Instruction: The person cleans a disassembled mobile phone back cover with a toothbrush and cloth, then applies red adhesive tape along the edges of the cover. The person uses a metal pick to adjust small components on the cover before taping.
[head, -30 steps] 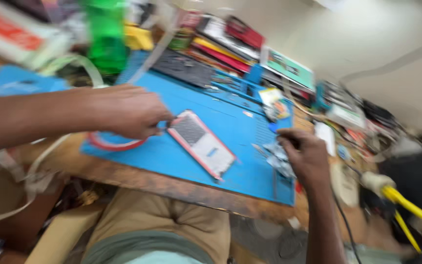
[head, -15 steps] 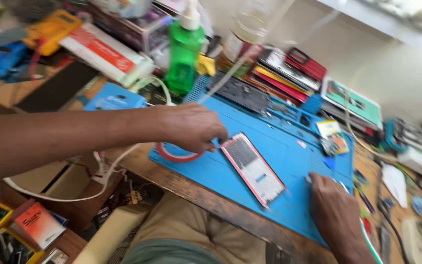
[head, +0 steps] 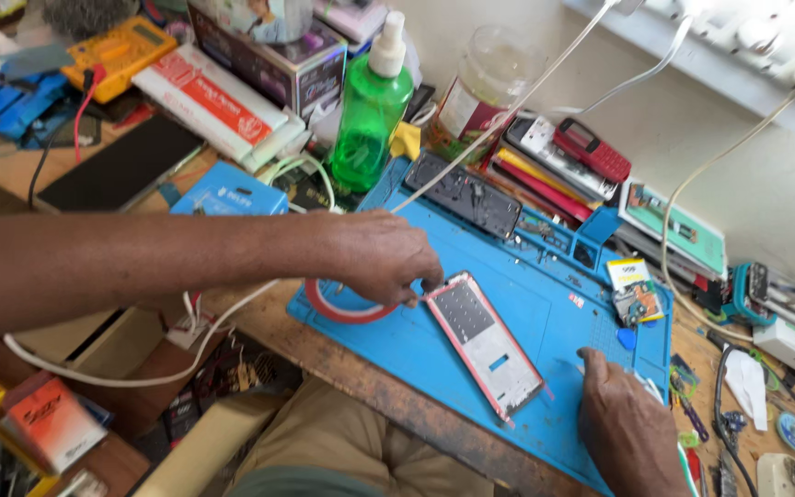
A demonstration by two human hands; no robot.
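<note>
Pink-rimmed grey phone frame (head: 486, 344), flat

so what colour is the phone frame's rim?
Pink-red, on the phone frame; head view.

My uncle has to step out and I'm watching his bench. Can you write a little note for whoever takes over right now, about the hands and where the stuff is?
Left hand: fingertips at the top corner of the phone frame, palm over the red tape roll. Whether it pinches anything cannot be told.
Right hand: resting flat on the blue mat, right of the frame, holding nothing visible.
Things: the frame lies flat on the mat, open side up; the tape roll sits at the mat's left edge; small parts and a blue pick lie further right.
Done: the frame is bare and laid out.
Left: nothing is fitted in the frame yet.
</note>
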